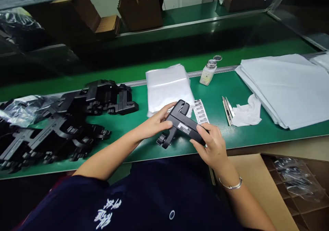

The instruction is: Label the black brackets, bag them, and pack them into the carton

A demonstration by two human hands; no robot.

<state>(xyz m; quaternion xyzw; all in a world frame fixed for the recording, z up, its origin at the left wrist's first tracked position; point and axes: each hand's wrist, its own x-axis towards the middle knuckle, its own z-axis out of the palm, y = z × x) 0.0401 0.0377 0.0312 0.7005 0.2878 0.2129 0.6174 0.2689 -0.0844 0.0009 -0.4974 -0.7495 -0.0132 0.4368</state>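
Note:
A black plastic bracket-like device [189, 124] with a forked end and a small white label is held in front of me, over the near part of the green table. My left hand [157, 122] grips it at the forked end, thumb on top. Around its straight end, my right hand [212, 144] is closed with the thumb and fingers. Just behind the device lie a stack of clear plastic bags [168, 85] and a sheet of printed labels [200, 111], partly covered by the device and my hands. I cannot make out exactly what the device is.
Several similar black devices [95, 97] are piled at the left. A pump bottle [207, 73], a utility knife [227, 111], a crumpled white cloth [248, 112] and white sheets [285, 87] lie to the right. Below stands an open carton [264, 186]. Across, a person's hand touches a cardboard box [140, 13].

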